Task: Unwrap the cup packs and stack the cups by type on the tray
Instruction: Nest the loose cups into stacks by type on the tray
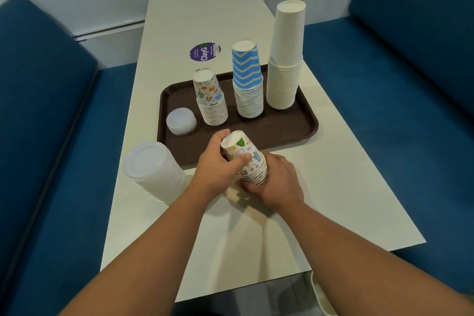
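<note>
Brown tray (289,133) holds upside-down stacks: printed cups (211,100), blue zigzag cups (247,82), white cups (284,64), clear lids (180,121).

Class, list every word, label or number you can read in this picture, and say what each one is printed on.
"ClayG": on the purple oval sticker on the table, beyond the tray.
Smaller white lines on that sticker: too blurred to read.
The printed cups in both hands show pictures only, no words.

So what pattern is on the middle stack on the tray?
Blue and white zigzag stripes on the middle stack, clearest in the head view.
</note>
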A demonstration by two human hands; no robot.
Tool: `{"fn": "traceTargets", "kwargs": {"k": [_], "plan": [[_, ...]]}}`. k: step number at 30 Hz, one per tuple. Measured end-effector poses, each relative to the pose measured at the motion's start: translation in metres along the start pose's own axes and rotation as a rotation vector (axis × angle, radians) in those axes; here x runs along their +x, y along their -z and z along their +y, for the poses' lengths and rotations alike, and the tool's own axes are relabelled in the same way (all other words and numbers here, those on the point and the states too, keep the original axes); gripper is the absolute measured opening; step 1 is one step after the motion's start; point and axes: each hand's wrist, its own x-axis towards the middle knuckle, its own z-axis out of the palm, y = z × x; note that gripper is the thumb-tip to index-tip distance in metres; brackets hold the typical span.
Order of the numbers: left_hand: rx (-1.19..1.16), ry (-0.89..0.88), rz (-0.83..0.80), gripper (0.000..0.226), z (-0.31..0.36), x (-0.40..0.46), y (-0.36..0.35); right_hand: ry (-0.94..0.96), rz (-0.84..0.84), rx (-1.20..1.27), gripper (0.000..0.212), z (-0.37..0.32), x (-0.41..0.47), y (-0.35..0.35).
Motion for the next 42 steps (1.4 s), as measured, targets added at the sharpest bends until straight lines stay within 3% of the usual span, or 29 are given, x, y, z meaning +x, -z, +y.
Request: {"fn": "traceTargets", "kwargs": {"k": [6, 14, 20, 25, 31, 37, 42], "plan": [[-0.134, 0.050, 0.027, 0.060, -0.005, 0.004, 0.000, 0.050, 0.029, 0.019, 0.061, 0.000, 0.000, -0.001], [-0.186, -0.024, 0.075, 0.061, 0.023, 0.015, 0.019, 0.065, 0.048, 0.056, 0.060, 0.003, -0.001, -0.003], [-0.055, -0.228, 0.259, 0.057, 0.074, 0.037, 0.043, 0.032, 0.043, 0.060, 0.069, 0.002, 0.000, -0.002], [0.201, -0.364, 0.455, 0.058, 0.117, 0.076, 0.059, -0.002, 0.032, 0.052, 0.072, 0.003, 0.001, -0.004], [0.446, -0.239, 0.376, 0.047, 0.110, 0.123, 0.052, 0.025, 0.054, 0.050, 0.065, 0.001, 0.000, -0.002], [0.539, 0.011, 0.233, 0.046, 0.085, 0.125, 0.048, 0.005, 0.026, 0.025, 0.067, 0.001, 0.001, -0.002], [0.405, -0.132, 0.367, 0.049, 0.090, 0.095, 0.041, -0.007, 0.041, 0.028, 0.068, 0.001, 0.000, -0.003]]}}
